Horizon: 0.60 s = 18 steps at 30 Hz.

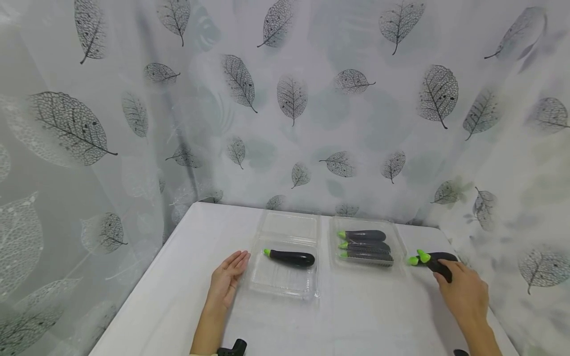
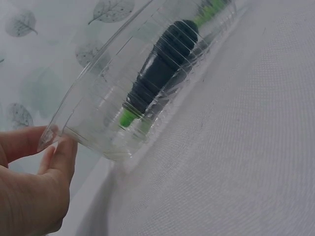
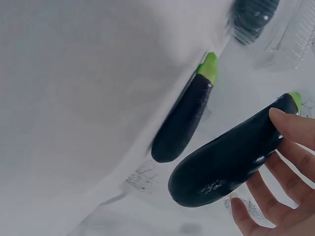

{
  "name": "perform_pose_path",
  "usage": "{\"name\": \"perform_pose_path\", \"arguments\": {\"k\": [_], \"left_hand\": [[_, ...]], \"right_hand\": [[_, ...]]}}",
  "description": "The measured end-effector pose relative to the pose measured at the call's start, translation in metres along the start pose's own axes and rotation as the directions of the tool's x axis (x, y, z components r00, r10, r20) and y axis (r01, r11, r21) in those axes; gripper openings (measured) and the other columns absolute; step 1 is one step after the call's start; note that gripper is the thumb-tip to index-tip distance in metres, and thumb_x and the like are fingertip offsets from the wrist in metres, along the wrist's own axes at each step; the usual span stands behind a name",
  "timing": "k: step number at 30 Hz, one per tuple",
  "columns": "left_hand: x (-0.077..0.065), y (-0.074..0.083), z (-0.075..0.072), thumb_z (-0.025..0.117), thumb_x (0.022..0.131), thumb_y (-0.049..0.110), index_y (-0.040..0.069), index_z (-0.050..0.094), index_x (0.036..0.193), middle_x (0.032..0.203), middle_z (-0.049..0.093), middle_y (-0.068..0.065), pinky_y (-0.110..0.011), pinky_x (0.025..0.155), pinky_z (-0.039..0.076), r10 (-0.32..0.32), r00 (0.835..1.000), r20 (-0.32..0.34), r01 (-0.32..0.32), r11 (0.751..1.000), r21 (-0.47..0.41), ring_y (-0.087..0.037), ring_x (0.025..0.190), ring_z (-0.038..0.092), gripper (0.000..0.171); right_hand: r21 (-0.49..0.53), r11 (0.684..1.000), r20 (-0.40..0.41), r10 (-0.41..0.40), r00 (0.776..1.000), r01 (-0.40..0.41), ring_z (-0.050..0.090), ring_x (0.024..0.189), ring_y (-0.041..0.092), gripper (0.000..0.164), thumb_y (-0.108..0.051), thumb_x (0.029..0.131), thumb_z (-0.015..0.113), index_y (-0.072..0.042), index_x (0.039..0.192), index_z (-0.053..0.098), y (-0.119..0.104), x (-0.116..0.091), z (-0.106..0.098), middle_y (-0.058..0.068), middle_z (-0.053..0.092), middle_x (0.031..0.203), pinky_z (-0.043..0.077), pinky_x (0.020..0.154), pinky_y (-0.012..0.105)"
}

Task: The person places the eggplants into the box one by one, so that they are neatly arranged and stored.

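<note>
My left hand (image 1: 226,279) pinches the left rim of a clear plastic container (image 1: 278,287), which lies with its lid (image 1: 288,225) folded back. One dark eggplant (image 1: 291,258) with a green stem lies inside; the left wrist view shows it through the ribbed wall. Over at the right, my right hand (image 1: 466,292) holds another eggplant (image 3: 231,152) between thumb and fingers, its green stem pointing away to the left in the head view. Right behind it, one more eggplant (image 3: 183,118) lies on the table.
A second clear container (image 1: 398,235) stands between the hands, with several eggplants (image 1: 366,236) side by side in it. White cloth covers the table (image 1: 356,316). A leaf-printed curtain (image 1: 267,123) hangs behind the back edge and along both sides.
</note>
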<state>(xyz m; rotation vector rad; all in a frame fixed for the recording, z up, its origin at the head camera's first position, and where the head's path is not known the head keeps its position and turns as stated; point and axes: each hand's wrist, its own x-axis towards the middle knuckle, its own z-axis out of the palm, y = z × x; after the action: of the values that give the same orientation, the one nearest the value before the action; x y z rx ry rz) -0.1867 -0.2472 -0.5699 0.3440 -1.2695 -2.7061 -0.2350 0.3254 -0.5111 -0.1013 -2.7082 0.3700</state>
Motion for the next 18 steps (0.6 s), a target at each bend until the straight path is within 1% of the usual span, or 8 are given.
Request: {"name": "perform_pose_path", "arguments": {"k": [4,7,12,18], "left_hand": [[0.000,0.000,0.001,0.046,0.098,-0.022,-0.014,0.029,0.155,0.157,0.038,-0.035,-0.030,0.114,0.048,0.004,1.000,-0.008,-0.004,1.000,0.006,-0.028,0.134,0.060,0.060],[-0.001,0.000,0.001,0.046,0.098,-0.022,-0.015,0.027,0.155,0.158,0.037,-0.036,-0.031,0.114,0.047,0.015,1.000,0.002,-0.015,1.000,0.012,-0.030,0.136,0.057,0.061],[-0.003,0.000,0.002,0.044,0.098,-0.022,-0.016,0.025,0.155,0.158,0.034,-0.037,-0.031,0.115,0.045,0.023,1.000,0.018,-0.024,0.999,0.024,-0.035,0.141,0.050,0.061],[-0.003,0.000,0.001,0.043,0.098,-0.022,-0.016,0.026,0.155,0.159,0.033,-0.037,-0.031,0.116,0.045,0.019,1.000,0.021,-0.019,1.000,0.008,-0.035,0.142,0.049,0.060]], "right_hand": [[0.025,1.000,-0.030,-0.009,1.000,0.010,0.054,0.112,0.061,0.042,-0.012,0.087,0.081,0.004,0.123,0.067,-0.009,-0.004,-0.005,0.036,0.061,0.127,0.044,0.087,0.078],[0.043,0.999,-0.053,-0.021,0.998,0.023,0.054,0.113,0.061,0.043,-0.012,0.086,0.083,0.004,0.123,0.068,-0.017,-0.006,-0.008,0.037,0.061,0.126,0.044,0.090,0.079],[0.074,0.996,-0.091,-0.047,0.995,0.054,0.056,0.112,0.061,0.043,-0.012,0.085,0.084,0.004,0.122,0.068,-0.025,-0.010,-0.012,0.037,0.061,0.124,0.044,0.091,0.079],[0.102,0.991,-0.134,-0.068,0.989,0.082,0.058,0.110,0.059,0.044,-0.011,0.084,0.086,0.004,0.122,0.069,-0.036,-0.013,-0.016,0.035,0.063,0.122,0.046,0.089,0.077]]}}
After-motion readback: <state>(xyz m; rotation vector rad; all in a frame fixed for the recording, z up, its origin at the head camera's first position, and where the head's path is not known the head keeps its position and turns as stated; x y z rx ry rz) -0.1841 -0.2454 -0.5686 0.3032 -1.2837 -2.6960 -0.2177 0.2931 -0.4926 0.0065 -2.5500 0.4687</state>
